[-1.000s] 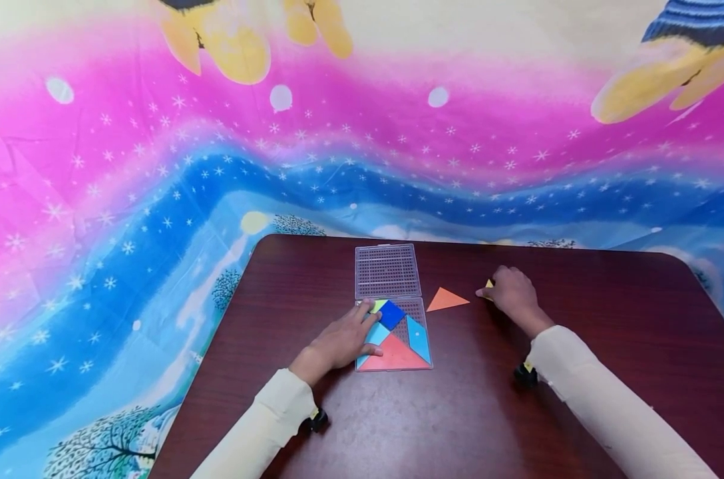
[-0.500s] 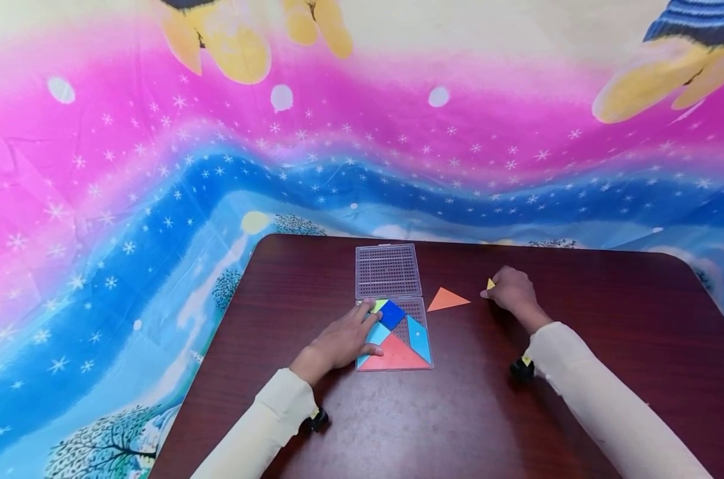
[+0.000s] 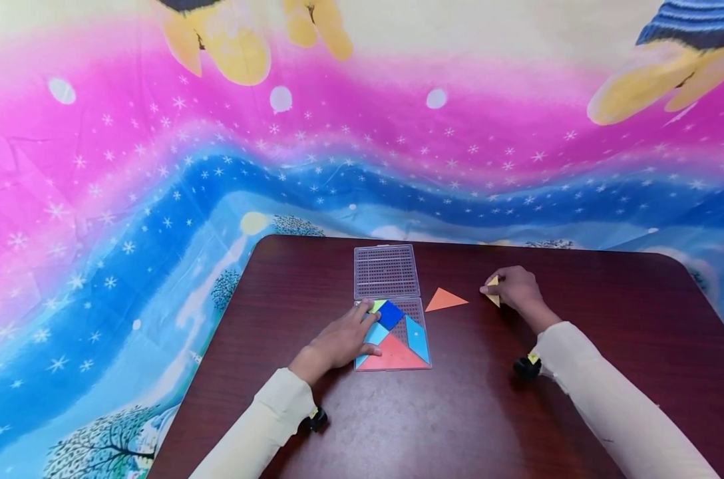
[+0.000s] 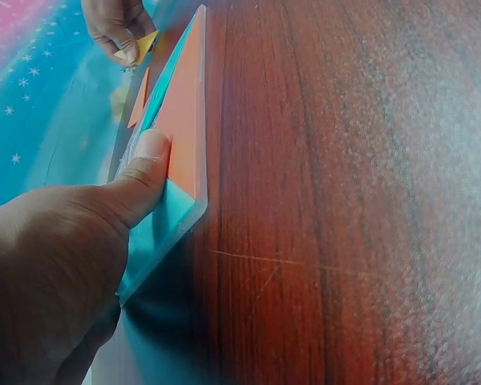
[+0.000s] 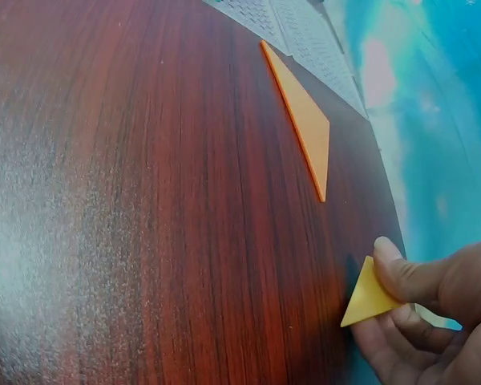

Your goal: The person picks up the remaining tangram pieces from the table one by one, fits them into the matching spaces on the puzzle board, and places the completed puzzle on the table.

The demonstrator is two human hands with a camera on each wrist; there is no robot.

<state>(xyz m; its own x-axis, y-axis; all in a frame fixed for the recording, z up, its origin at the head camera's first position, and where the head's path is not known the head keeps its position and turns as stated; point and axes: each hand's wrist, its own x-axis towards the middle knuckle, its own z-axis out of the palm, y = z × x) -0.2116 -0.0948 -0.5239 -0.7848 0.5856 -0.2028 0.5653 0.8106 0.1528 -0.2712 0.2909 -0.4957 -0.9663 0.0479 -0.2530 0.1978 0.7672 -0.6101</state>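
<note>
Fingers lie spread and loosely straight over the near half of a clear plastic hinged case [image 3: 401, 330] in the head view: the left hand [image 3: 338, 338] rests on the pieces there, gripping nothing, while the right hand [image 3: 520, 289] pinches a small flat yellow triangle [image 3: 494, 294], well to the right, past a flat orange triangle [image 3: 446, 301] lying on the glossy red-brown wooden table [image 3: 434, 412]. That near half holds a large coral triangle [image 3: 394, 354], a dark-blue square [image 3: 391, 315], a sky-blue four-sided piece [image 3: 418, 339] and, partly under the hand, a pale-blue piece [image 3: 375, 334] and a lime piece [image 3: 380, 305], with bare grid showing between some of them; the far half lies opened flat. From the left wrist, the thumb reaches onto the coral triangle; light, even pressure should steady everything without shoving it. From the right wrist, thumb and fingers hold the yellow triangle by one side, two corners showing; an edge pinch like that seems best for turning it.
</note>
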